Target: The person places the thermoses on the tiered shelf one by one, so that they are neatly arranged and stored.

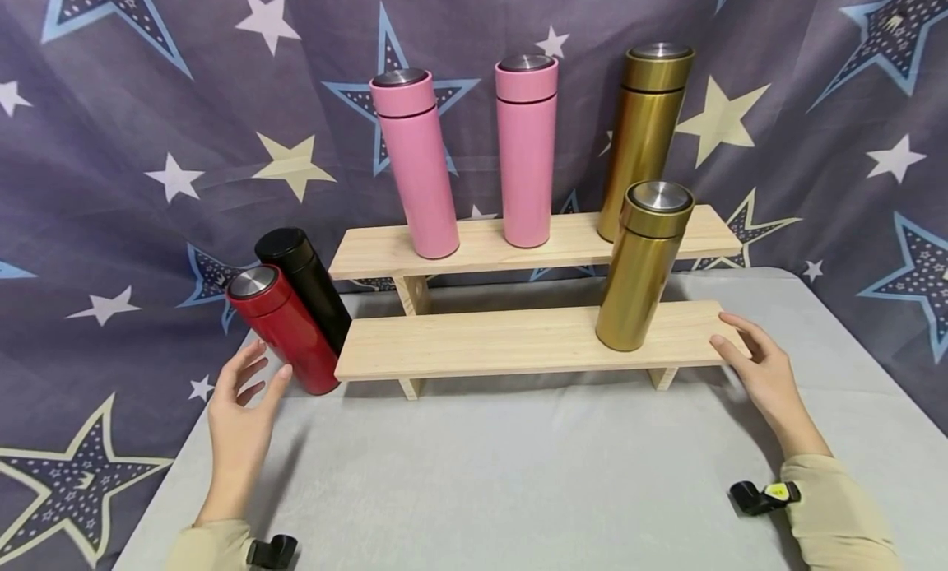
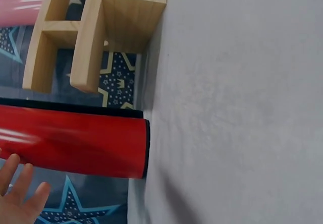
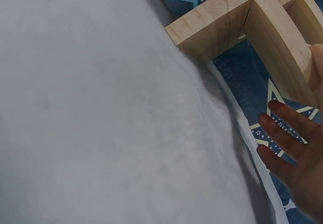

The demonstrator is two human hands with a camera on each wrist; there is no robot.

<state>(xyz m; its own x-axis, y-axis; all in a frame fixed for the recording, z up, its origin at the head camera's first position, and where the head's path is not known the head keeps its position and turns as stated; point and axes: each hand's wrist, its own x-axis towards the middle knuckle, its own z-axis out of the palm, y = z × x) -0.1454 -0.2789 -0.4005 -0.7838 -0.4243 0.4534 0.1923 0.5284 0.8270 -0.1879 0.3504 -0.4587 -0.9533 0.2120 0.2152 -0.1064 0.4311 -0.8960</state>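
Observation:
A red thermos bottle (image 1: pixel 285 328) stands on the table left of a two-step wooden rack, with a black thermos bottle (image 1: pixel 307 279) close behind it. My left hand (image 1: pixel 240 423) is beside the red bottle, fingers spread around nothing; whether a fingertip touches it I cannot tell. At the right end of the rack's lower shelf (image 1: pixel 474 345), my right hand (image 1: pixel 770 382) has its thumb against the wood. Its other fingers (image 3: pixel 285 135) stretch out loosely past the shelf end. A gold thermos bottle (image 1: pixel 640 275) is upright on that lower shelf, toward the right.
On the upper shelf (image 1: pixel 477 246) stand two pink bottles (image 1: pixel 418 176) and another gold bottle (image 1: pixel 644 135), all upright. Grey cloth covers the table (image 1: pixel 518 472). Behind it hangs a dark curtain (image 1: pixel 96 192) printed with stars.

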